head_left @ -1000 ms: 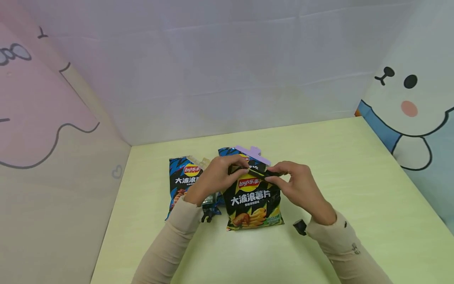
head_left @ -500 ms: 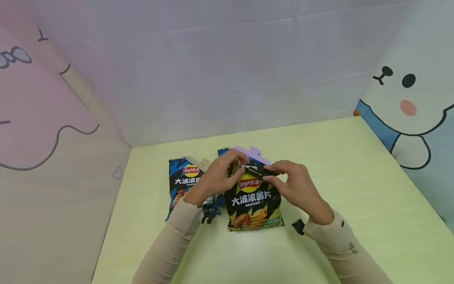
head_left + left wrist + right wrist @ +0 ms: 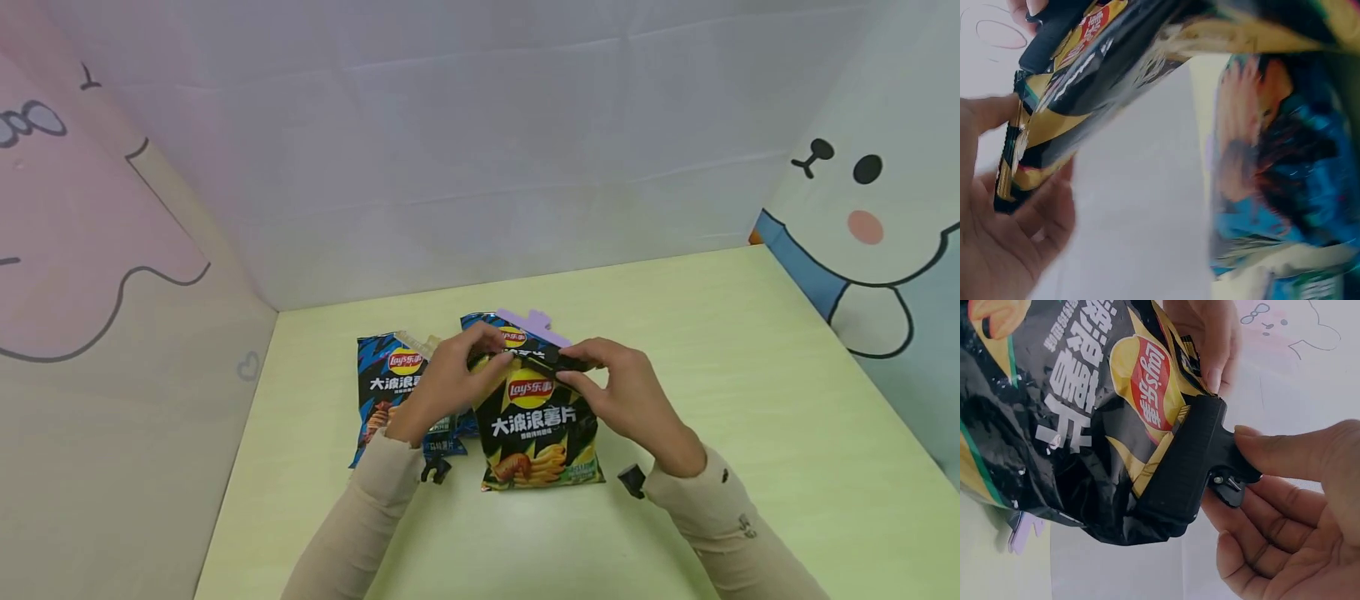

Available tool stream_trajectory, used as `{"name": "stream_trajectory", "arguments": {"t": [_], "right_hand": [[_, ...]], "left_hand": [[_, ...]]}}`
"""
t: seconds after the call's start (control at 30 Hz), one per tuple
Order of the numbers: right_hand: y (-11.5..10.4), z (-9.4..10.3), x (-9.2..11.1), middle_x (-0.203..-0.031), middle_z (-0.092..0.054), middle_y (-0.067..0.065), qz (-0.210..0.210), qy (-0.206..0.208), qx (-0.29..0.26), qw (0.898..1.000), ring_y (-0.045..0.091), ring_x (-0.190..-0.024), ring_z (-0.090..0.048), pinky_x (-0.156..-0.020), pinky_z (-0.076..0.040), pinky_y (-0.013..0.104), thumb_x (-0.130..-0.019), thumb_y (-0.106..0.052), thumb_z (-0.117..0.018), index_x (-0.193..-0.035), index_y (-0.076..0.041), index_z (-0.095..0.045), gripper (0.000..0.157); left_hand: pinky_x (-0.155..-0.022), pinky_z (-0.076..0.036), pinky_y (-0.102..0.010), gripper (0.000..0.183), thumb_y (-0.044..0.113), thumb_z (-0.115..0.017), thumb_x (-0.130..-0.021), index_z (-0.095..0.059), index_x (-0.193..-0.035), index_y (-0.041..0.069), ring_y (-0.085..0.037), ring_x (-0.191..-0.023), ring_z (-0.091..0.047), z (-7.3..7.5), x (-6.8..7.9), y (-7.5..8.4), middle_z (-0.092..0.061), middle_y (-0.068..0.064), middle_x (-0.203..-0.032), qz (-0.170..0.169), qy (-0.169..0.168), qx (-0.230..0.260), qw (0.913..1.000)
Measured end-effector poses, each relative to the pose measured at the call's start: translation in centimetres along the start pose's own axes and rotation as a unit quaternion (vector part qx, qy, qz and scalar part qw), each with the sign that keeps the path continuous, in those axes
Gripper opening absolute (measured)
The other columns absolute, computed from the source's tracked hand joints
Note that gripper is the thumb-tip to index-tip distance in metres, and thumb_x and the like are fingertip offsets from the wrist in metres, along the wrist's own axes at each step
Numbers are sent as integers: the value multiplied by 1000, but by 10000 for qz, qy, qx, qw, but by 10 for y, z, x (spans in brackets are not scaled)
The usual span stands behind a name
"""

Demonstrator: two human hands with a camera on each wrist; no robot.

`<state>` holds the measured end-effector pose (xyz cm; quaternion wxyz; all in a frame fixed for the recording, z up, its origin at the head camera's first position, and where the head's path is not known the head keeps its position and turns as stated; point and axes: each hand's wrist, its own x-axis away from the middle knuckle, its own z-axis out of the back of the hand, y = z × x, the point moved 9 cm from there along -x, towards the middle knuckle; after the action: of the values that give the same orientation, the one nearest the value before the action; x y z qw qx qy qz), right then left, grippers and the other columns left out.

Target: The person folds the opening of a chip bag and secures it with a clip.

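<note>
A black-and-yellow potato chip bag (image 3: pixel 534 433) stands tilted between my hands, its printed front toward me. My left hand (image 3: pixel 459 375) pinches the folded top edge near the bag's left corner, seen close in the left wrist view. With thumb and fingers, my right hand (image 3: pixel 626 387) holds the handles of a black bag clip (image 3: pixel 1188 459). In the right wrist view the clip's long bar lies across the right part of the bag's top, below the Lay's logo. How firmly the clip bites is hidden.
Behind lie two blue chip bags (image 3: pixel 382 379), the farther one bearing a lilac clip (image 3: pixel 536 325). A pale yellowish clip (image 3: pixel 420 342) sits on the left bag. Partly visible black objects (image 3: pixel 632 480) show beside each sleeve. Fabric walls enclose the table (image 3: pixel 712 317).
My left hand has slid a little left along the bag's top edge. The bag's lower part has shifted slightly right and down. My right hand has moved slightly left, still on the clip.
</note>
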<state>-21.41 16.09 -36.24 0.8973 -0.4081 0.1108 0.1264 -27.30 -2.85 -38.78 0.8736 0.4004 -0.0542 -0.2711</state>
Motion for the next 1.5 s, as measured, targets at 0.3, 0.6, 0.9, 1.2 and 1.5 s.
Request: {"name": "stream_trajectory", "arguments": {"t": [0.3,0.6,0.9,1.2,1.5], "right_hand": [[7,-1,2,-101,-76,6,-25,59,-167,9998,17,-84,-69,-74,-53,34,-90,-14,-76,-110,-8,-73,21],[8,15,2,-100,-76,3,94,363,-524,9979,8,-72,-63,-62,-47,25,-90,-13,-76,-111,-12,-74,21],[2,35,-1,-98,-75,1,293,555,-816,9947,2,-70,-58,-66,-44,22,-92,-10,-73,-115,-14,-74,23],[28,63,-20,-96,-71,-6,-63,946,-925,9912,0,-68,-59,-76,-41,16,-95,-12,-70,-120,-12,-73,25],[89,84,-41,-98,-63,-28,-986,1140,-829,9851,-8,-76,-60,-73,-45,9,-97,-24,-69,-115,-7,-69,25]], "left_hand": [[-57,-39,-29,50,55,-51,-102,-60,-127,12,-14,-57,-41,-24,28,-52,-55,5,-78,1580,-670,763,9822],[-98,-53,-31,57,55,-64,-94,-51,-139,22,-11,-110,-66,-68,45,-47,-66,-2,-128,1201,-1997,1638,9586],[-107,-50,-31,73,51,-72,-90,-37,-150,30,-14,-128,-58,-91,48,-24,-55,-3,-145,906,-2479,2793,9232],[-109,-48,-37,79,59,-67,-90,-26,-155,42,-10,-124,-60,-101,40,-27,-56,6,-147,966,-1996,1935,9557],[-117,-41,-51,92,56,-65,-93,-25,-160,9,-31,-145,-45,-121,23,-22,-43,-13,-159,1768,-1297,1341,9664]]}}
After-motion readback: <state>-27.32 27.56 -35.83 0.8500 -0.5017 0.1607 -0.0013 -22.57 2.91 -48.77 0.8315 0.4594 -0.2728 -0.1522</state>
